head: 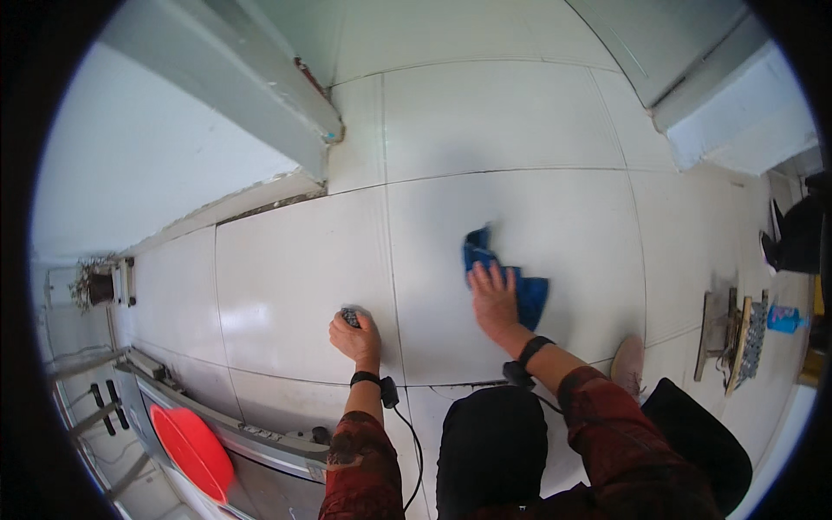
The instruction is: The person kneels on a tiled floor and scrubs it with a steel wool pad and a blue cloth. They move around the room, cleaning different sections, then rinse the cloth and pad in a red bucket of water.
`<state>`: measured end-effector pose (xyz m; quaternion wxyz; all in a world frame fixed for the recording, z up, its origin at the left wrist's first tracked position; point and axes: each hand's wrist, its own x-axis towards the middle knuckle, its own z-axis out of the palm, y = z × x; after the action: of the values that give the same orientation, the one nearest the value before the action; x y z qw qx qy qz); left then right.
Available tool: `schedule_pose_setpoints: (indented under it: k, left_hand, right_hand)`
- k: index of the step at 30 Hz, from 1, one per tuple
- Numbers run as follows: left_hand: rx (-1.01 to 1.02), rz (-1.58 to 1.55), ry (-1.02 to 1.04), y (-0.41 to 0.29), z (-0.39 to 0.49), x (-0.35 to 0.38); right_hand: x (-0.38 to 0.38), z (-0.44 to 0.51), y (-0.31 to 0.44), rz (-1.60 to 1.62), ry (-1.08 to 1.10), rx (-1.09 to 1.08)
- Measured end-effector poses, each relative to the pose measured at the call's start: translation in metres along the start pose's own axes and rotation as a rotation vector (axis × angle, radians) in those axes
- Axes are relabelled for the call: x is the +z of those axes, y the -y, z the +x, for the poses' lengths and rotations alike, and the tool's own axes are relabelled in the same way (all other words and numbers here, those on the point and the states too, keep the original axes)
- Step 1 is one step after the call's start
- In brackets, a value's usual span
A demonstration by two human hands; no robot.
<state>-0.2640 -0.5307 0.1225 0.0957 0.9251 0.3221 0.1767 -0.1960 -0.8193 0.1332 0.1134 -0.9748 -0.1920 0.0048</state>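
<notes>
My left hand [355, 337] is closed around a grey scouring pad, apparently of metal wire [351, 316], low over the pale floor tiles [305, 260]. To its right, my right hand [495, 299] lies spread on a blue cloth [534, 299], pressing it against the floor. Part of the cloth is hidden under the palm, and its far end is bunched up beyond the fingertips. Each wrist wears a black band with a small box and a cable.
A red plastic basin [193, 452] sits on a treadmill-like machine [260, 484] at lower left. A potted plant [101, 288] stands far left. White walls [175, 143] flank a passage ahead. At right are a small stool on its side [741, 344] and a blue bottle [784, 319].
</notes>
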Motion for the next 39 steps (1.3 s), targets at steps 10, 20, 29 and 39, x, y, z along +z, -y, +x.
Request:
schedule_pose_setpoints:
  k: [10, 20, 29, 39]
  left_hand:
    - [-0.086, -0.099, 0.029, 0.002, 0.011, -0.003]
    - [-0.136, -1.204, 0.441, -0.129, 0.027, -0.023]
    - [0.066, -0.183, 0.105, -0.109, 0.050, 0.017]
    - [0.069, 0.045, 0.233, -0.091, 0.035, 0.034]
  right_hand:
    - [-0.037, 0.019, 0.046, 0.297, 0.139, -0.405]
    - [-0.043, 0.065, 0.074, 0.950, -0.098, -0.167]
    - [-0.045, 0.145, 0.007, 0.543, -0.364, -0.075]
    - [0.013, 0.271, 0.029, 0.141, -0.207, -0.384]
